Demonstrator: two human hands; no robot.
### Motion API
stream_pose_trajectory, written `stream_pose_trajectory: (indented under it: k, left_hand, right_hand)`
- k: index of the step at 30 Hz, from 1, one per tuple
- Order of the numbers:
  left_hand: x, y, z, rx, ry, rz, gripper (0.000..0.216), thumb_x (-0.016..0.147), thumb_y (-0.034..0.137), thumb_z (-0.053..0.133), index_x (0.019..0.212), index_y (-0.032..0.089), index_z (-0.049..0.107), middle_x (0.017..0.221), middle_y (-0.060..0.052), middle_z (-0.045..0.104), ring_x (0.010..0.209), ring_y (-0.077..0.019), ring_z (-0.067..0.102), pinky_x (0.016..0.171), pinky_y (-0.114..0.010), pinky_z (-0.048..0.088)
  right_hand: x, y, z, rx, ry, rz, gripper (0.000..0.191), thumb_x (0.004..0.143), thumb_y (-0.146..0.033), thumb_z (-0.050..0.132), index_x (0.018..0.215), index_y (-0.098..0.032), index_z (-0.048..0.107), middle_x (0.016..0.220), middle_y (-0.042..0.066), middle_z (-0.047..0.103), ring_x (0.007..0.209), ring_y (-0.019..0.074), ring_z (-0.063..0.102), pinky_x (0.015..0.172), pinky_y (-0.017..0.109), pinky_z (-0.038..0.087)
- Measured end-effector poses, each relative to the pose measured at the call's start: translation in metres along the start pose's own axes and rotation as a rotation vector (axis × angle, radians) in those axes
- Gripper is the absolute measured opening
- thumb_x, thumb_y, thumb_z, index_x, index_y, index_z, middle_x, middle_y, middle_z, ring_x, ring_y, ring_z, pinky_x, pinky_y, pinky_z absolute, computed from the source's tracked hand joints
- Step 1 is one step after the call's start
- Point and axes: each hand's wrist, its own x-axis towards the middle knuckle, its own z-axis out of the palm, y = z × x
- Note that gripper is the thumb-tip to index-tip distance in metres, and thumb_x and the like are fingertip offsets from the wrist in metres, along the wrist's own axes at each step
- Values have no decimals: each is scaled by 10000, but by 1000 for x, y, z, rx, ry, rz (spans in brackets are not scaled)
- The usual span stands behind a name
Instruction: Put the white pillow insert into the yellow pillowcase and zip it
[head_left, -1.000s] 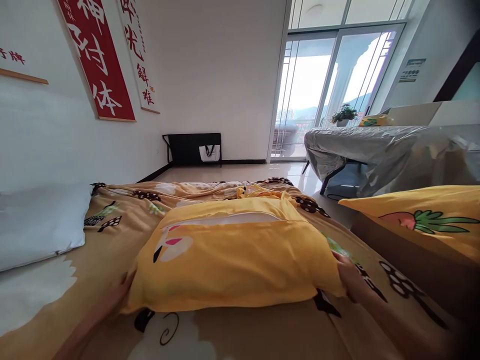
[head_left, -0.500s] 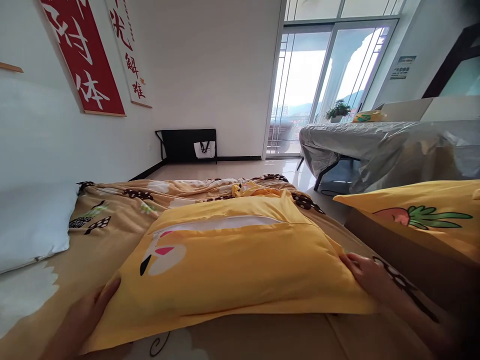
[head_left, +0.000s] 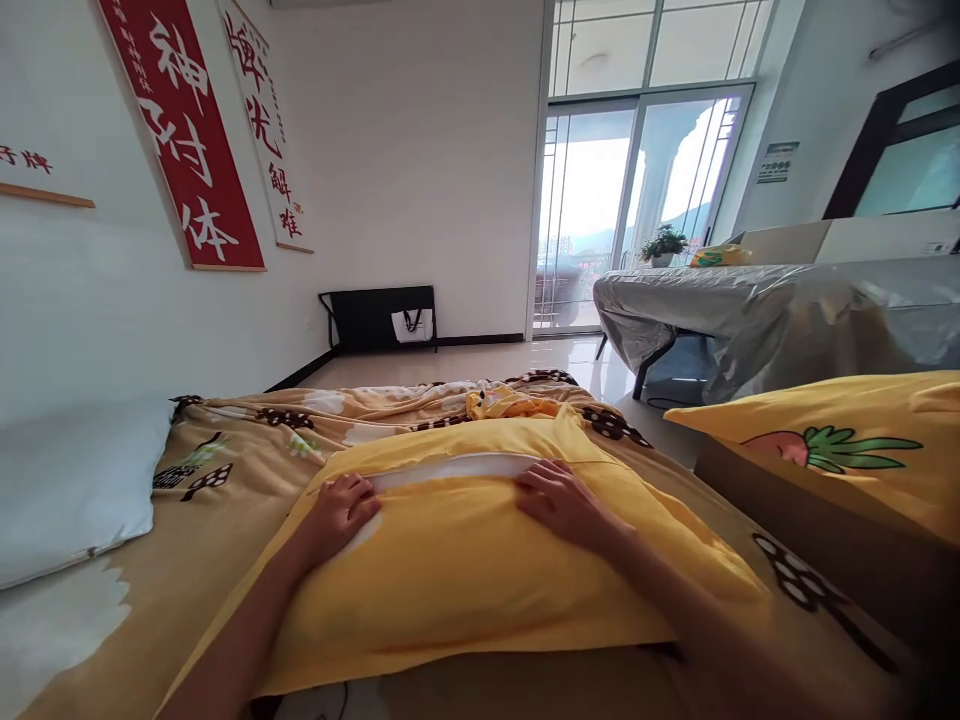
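Observation:
A yellow pillowcase (head_left: 450, 590) with a pillow inside lies across the bed in front of me. A long slit in its upper face shows the white pillow (head_left: 450, 468). At the slit's left end my left hand (head_left: 341, 515) is closed on the pillowcase edge, covering most of a printed animal face. My right hand (head_left: 562, 505) has its fingers curled over the same edge near the right end. Both forearms lie over the pillowcase.
A patterned tan blanket (head_left: 217, 540) covers the bed. To the left is a white pillow (head_left: 82, 490); at right, a yellow pillow with a carrot print (head_left: 832, 450). Crumpled yellow cloth (head_left: 510, 403) lies beyond the pillowcase. A plastic-covered table (head_left: 697, 300) stands farther back.
Both hands have left the pillowcase's lower side edges and moved inward and up to the slit, taking its near edge. The view has tilted slightly upward.

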Motion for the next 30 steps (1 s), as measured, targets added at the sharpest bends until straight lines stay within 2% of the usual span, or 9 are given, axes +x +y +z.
stream_pose_trajectory:
  k: [3,8,11,14,19,22,25,28,30]
  left_hand:
    - [0,-18,-5,-14,-43,-65,448,839,565,391,651,190,548,757,-32,592,764,-186,534,736,-294,399]
    - [5,-12,-38,-208,6,-102,463,812,562,397,541,188,430,524,34,406,533,-114,390,533,-236,292]
    - [9,9,-64,-263,200,-128,468,798,571,408,529,195,335,511,46,320,507,-96,328,497,-225,262]
    - [6,34,-95,-200,433,-119,503,764,569,467,486,194,280,460,49,274,465,-86,296,476,-221,260]
    - [-15,43,-115,156,825,-99,500,847,506,282,461,207,391,435,-11,441,473,-135,449,558,-267,347]
    - [-23,27,-84,202,460,-114,419,833,474,307,624,211,558,581,-54,605,555,-192,573,570,-285,378]
    - [-24,11,-42,68,-29,-154,416,855,434,331,1134,223,557,873,-75,710,796,-231,665,660,-285,440]
    - [-13,4,-17,33,-131,-221,546,880,399,310,1388,196,319,1049,-104,694,997,-242,637,798,-318,448]
    - [-1,2,-13,118,-108,-266,571,852,371,366,1386,168,343,1065,-128,687,1006,-268,631,802,-343,446]
  right_hand:
    - [2,18,-7,-65,-54,101,287,880,-428,464,780,-194,596,793,51,640,789,187,556,824,348,378]
    - [5,19,-17,11,-155,169,244,856,-397,464,789,-189,573,770,36,609,729,161,527,707,282,384]
    - [9,17,-27,22,-149,114,313,851,-413,454,647,-185,520,807,33,591,784,153,519,750,272,386]
    - [11,19,-54,67,-63,132,387,876,-462,380,606,-196,456,672,-4,527,652,129,471,615,244,372]
    - [5,9,-80,53,223,181,408,864,-530,412,612,-209,436,552,-28,471,559,123,434,548,241,328]
    - [-4,1,-57,3,122,261,333,889,-497,376,879,-215,553,628,-4,601,608,167,544,595,268,367]
    - [-10,-1,-28,-57,-47,389,447,893,-448,367,1237,-182,471,751,62,684,735,242,630,661,320,415]
    - [-5,3,-15,-140,-87,507,556,865,-339,402,1368,-106,358,856,146,696,807,290,652,685,363,440]
    - [5,5,-10,-193,-108,521,535,816,-234,445,1328,-82,422,907,186,691,823,301,658,675,366,450]
